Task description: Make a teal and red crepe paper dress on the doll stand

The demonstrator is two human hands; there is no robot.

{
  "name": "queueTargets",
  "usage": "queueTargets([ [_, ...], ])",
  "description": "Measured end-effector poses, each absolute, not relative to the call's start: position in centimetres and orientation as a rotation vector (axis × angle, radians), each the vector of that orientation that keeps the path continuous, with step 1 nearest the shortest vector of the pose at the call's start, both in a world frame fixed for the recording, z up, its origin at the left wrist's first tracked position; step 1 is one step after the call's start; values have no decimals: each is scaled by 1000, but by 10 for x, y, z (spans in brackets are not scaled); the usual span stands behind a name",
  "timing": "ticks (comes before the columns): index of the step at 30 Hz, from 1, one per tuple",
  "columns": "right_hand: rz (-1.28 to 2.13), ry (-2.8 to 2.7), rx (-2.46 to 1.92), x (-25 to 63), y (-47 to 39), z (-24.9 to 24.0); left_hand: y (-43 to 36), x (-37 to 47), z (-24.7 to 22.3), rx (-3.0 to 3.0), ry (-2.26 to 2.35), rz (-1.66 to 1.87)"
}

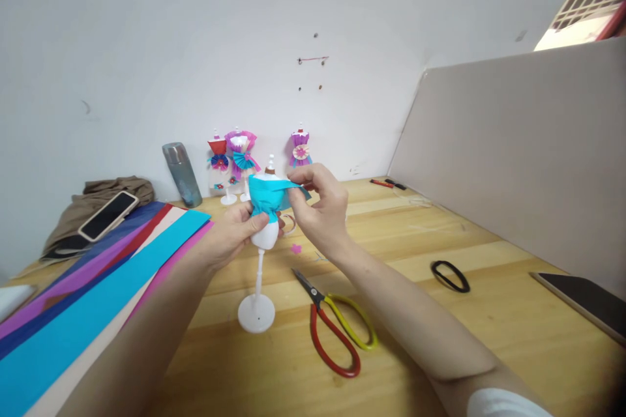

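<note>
A small white dress form point(265, 234) on a thin stand with a round base is upright in front of me. Turquoise crepe paper point(267, 195) wraps its upper body and gathers at the waist. My left hand point(239, 228) closes round the waist, over the lower edge of the paper. With thumb and fingers pinched, my right hand point(320, 205) holds the loose end of the turquoise paper out to the right of the form. Scissors point(317, 296) with one red and one yellow handle lie on the table just below my right hand. A small pink paper flower point(296, 249) lies close by.
Coloured paper sheets point(112, 300) spread along the left, with a phone point(108, 216) and brown cloth point(117, 190) behind. A bottle point(182, 172) and several dressed forms point(300, 150) stand by the wall. To the right are a black band point(450, 276) and a dark tablet-like device point(581, 303).
</note>
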State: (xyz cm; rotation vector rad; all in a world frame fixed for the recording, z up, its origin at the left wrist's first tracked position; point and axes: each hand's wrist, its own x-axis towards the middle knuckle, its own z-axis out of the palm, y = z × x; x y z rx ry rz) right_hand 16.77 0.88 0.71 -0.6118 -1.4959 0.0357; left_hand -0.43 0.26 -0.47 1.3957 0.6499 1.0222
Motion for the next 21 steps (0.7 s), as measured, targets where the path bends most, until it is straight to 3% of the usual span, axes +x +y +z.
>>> queueTargets([
  [21, 160, -1498, -656, 168, 14, 5, 2, -10, -2, 1359, 527, 1005],
])
